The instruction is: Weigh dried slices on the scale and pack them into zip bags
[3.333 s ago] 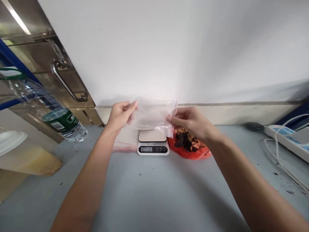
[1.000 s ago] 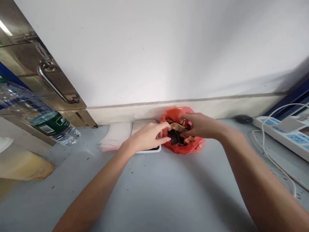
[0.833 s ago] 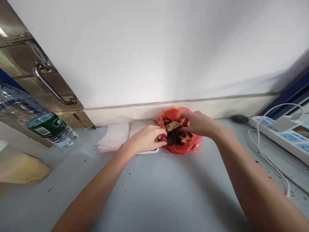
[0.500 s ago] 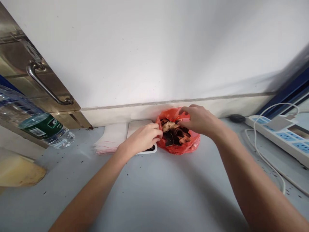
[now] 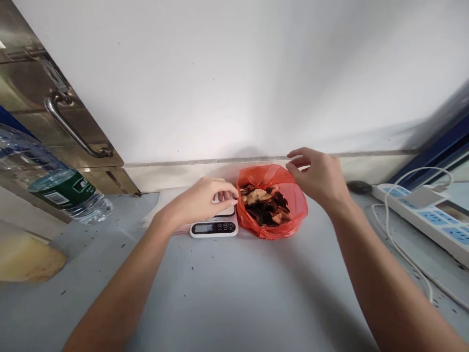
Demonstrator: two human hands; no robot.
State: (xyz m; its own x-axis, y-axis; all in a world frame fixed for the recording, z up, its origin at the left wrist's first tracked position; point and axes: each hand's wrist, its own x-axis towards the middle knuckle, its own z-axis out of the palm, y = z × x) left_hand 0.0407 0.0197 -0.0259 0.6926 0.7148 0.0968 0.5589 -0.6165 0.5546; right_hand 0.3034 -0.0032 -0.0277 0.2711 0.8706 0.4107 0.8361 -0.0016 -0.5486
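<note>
A red plastic bag (image 5: pixel 298 215) stands with its mouth spread wide. Inside lie dried, curled slices (image 5: pixel 269 208), dark brown and tan, whose exact kind I cannot tell. At the bag's left rim is my left hand (image 5: pixel 205 200), its fingers loosely bent, thumb and forefinger apart, with nothing seen between them. Under that hand sits a small white digital scale (image 5: pixel 234 233), its display lit and its plate partly covered. My right hand (image 5: pixel 320 178) hovers at the bag's upper right edge, fingers apart and holding nothing.
Left of the scale lies a stack of white paper sheets (image 5: pixel 156 215), partly hidden. A water bottle (image 5: pixel 69 190) and a yellowish container (image 5: pixel 29 259) are at the left. To the right are a power strip (image 5: pixel 454 249), a white cable (image 5: pixel 406 259) and a black object (image 5: pixel 359 187).
Both hands have drawn outward from the bag's rim, the right one out of its mouth. The bag's opening is wider and rounder, and the scale's display has come into sight.
</note>
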